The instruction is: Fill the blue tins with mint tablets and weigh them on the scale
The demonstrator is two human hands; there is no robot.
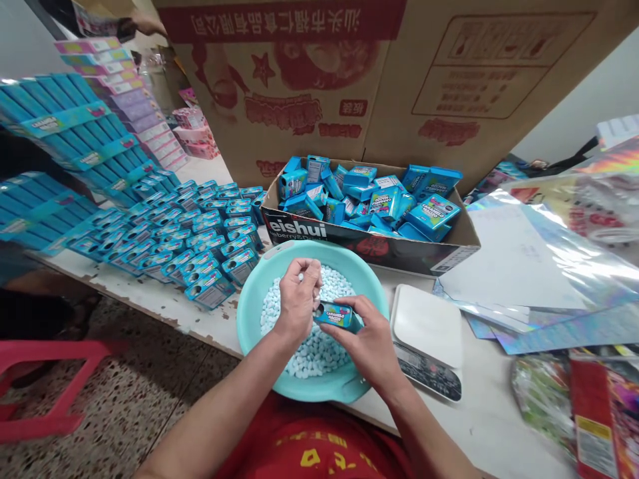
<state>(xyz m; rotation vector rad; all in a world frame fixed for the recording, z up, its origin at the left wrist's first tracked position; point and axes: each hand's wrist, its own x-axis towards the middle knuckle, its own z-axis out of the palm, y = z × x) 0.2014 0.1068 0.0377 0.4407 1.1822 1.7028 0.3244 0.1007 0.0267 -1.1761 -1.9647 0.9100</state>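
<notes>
Left hand [298, 299]: fingers pinched together over the basin, grip clenched on small candies at the mouth of the small blue box.
Right hand [368, 344]: grip closed around the small blue box [333, 314], held flat at frame centre above the candies.
Basin [249, 313]: teal, on the surface edge, lower centre; filled with pale blue-white candies [314, 356].
Scale [426, 339]: white, just right of basin.
Carton [372, 247]: behind basin, loose blue boxes inside.
Rows of boxes [200, 239]: centre left, laid on the surface.
</notes>
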